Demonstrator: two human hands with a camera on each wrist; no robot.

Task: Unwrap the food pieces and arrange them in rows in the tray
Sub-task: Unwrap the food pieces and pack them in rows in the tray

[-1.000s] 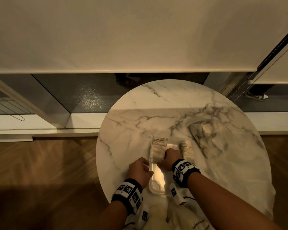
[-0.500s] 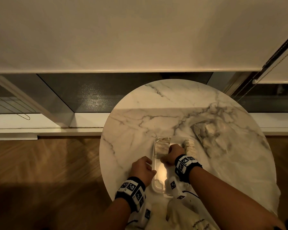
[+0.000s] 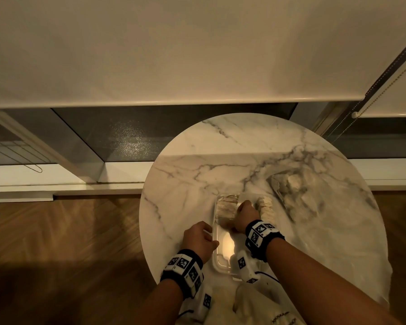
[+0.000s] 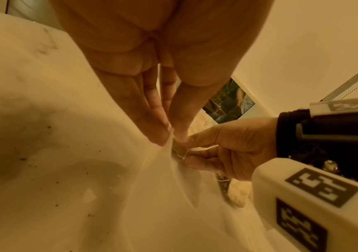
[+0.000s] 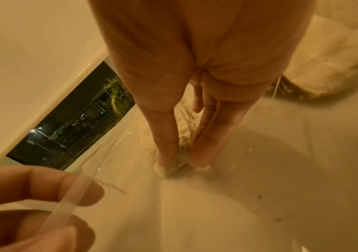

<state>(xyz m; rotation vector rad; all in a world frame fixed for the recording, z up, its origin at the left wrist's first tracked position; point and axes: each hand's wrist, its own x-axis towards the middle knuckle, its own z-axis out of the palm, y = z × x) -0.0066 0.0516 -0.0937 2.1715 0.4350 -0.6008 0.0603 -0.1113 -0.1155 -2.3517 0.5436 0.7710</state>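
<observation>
The clear tray on the table holds two part-filled rows. The left hand pinches its rim; the right hand pinches a food piece inside. More wrapped pieces wait.

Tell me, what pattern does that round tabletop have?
The table is white marble with grey veining, darkest toward its right side. The head view shows it best.

Both forearms were bare, no sleeves. Each wrist wore a black band carrying white blocks printed with black square markers, the left band much the same. A white camera housing with more markers hung under each wrist, a thin dark cable trailing from the right one
</observation>
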